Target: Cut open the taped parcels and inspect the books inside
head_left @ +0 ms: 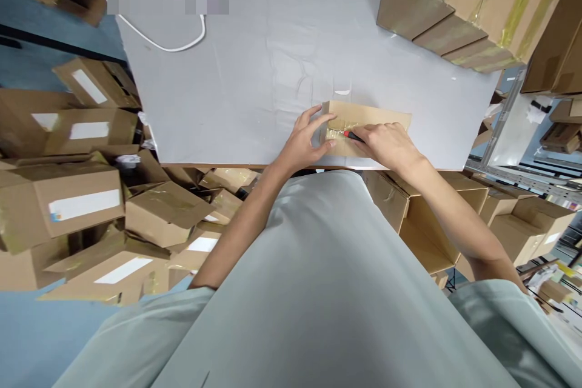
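A small cardboard box (375,114) lies at the front edge of the grey table, with clear tape over its top near the left end. My left hand (304,139) grips that left end, its thumb and fingers spread around the corner. Closed in my right hand (390,144) is a cutter knife (353,136) with a red and black handle. Its thin metal tip points left and meets the taped part of the box, between the fingers of my left hand. Most of the handle is hidden under my right fingers.
Taped cardboard boxes (459,12) stand in a row at the table's back right. A white cable (175,49) curves across the back left. Opened cartons (86,188) are heaped on the floor at left. A large open carton (427,227) stands below the table at right, near metal shelving (504,115).
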A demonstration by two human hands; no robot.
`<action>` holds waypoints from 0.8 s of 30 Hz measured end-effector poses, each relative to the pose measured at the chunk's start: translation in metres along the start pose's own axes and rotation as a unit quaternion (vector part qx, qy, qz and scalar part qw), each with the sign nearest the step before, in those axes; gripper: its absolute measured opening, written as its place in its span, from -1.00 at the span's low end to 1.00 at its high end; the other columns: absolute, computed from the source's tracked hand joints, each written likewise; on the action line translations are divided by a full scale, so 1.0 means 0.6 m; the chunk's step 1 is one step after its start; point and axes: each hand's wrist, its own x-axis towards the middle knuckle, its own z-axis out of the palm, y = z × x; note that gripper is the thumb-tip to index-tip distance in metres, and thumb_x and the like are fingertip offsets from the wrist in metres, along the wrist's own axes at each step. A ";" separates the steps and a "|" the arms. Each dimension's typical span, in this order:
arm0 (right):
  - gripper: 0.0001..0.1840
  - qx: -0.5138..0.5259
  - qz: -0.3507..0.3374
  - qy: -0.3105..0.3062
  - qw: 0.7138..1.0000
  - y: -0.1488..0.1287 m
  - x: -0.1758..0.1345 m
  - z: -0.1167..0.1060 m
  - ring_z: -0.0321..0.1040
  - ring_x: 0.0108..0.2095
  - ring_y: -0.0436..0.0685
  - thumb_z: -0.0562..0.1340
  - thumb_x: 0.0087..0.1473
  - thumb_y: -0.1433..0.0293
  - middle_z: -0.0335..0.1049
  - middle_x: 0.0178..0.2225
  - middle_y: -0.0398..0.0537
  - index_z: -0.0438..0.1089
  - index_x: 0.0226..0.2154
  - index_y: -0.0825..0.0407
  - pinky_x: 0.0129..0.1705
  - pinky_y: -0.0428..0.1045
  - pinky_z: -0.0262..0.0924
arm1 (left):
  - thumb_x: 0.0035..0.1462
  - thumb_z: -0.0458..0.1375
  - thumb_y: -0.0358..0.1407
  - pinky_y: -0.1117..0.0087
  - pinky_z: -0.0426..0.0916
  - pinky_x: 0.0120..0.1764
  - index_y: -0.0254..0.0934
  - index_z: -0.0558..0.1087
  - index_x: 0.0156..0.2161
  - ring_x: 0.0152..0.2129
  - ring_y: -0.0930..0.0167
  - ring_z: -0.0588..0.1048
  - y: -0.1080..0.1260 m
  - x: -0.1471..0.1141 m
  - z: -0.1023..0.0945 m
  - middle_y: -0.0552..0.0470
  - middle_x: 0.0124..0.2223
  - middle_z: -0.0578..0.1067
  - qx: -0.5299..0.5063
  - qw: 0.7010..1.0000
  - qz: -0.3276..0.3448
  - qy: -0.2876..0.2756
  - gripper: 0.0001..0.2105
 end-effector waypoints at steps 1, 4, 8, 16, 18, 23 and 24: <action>-0.48 -0.003 -0.002 -0.007 1.000 -0.001 0.000 -0.004 0.62 -0.12 0.32 -0.04 0.63 0.14 0.70 -0.08 0.24 0.55 0.12 0.04 -0.22 0.06 0.07 | 0.34 0.23 0.23 -0.15 0.14 0.50 -0.03 0.39 0.43 0.51 0.00 0.19 0.001 0.000 -0.001 -0.23 0.51 0.23 -0.002 1.000 -0.002 -0.002 -0.31; -0.53 -0.005 -0.011 -0.028 1.000 -0.004 0.000 -0.017 0.62 -0.12 0.32 -0.01 0.61 0.20 0.70 -0.07 0.23 0.55 0.12 0.04 -0.20 0.06 0.09 | 0.34 0.23 0.23 -0.14 0.16 0.49 -0.03 0.38 0.44 0.50 0.00 0.21 0.003 0.000 -0.003 -0.23 0.51 0.23 -0.005 1.000 -0.007 -0.006 -0.30; -0.54 -0.017 -0.009 -0.042 0.999 -0.008 0.001 -0.026 0.62 -0.09 0.36 -0.01 0.60 0.26 0.69 -0.07 0.28 0.53 0.15 0.08 -0.17 0.08 0.14 | 0.32 0.26 0.22 -0.16 0.16 0.49 -0.04 0.38 0.44 0.49 -0.03 0.22 0.004 0.002 -0.005 -0.22 0.51 0.25 -0.004 1.000 -0.011 -0.011 -0.29; -0.59 -0.056 -0.011 -0.034 0.998 -0.018 0.002 -0.028 0.63 -0.05 0.39 0.00 0.55 0.41 0.68 -0.06 0.34 0.51 0.16 0.13 -0.15 0.09 0.19 | 0.31 0.24 0.24 -0.13 0.14 0.51 -0.07 0.37 0.45 0.49 -0.01 0.21 0.005 0.003 -0.001 -0.22 0.51 0.25 -0.016 1.000 -0.014 -0.009 -0.26; -0.59 -0.060 -0.011 -0.032 0.998 -0.020 0.001 -0.029 0.63 -0.06 0.39 0.00 0.55 0.41 0.69 -0.09 0.34 0.52 0.15 0.13 -0.15 0.10 0.19 | 0.31 0.25 0.24 -0.12 0.14 0.51 -0.06 0.38 0.45 0.49 -0.01 0.22 0.004 0.003 0.000 -0.22 0.50 0.26 -0.018 1.000 -0.015 -0.007 -0.26; -0.52 -0.060 -0.011 -0.013 0.998 -0.022 0.006 -0.031 0.61 -0.07 0.44 0.00 0.57 0.30 0.68 -0.16 0.36 0.57 0.11 0.13 -0.10 0.15 0.22 | 0.31 0.25 0.23 -0.10 0.14 0.51 -0.07 0.38 0.45 0.49 0.02 0.22 -0.002 0.003 0.003 -0.23 0.49 0.27 -0.023 1.000 -0.008 -0.003 -0.26; -0.52 -0.058 -0.014 -0.011 0.998 -0.023 0.009 -0.032 0.61 -0.06 0.45 0.00 0.57 0.28 0.68 -0.16 0.36 0.58 0.12 0.13 -0.09 0.16 0.23 | 0.31 0.26 0.22 -0.10 0.15 0.51 -0.06 0.38 0.45 0.49 0.02 0.23 -0.003 0.004 0.004 -0.23 0.49 0.27 -0.023 1.000 -0.008 -0.002 -0.27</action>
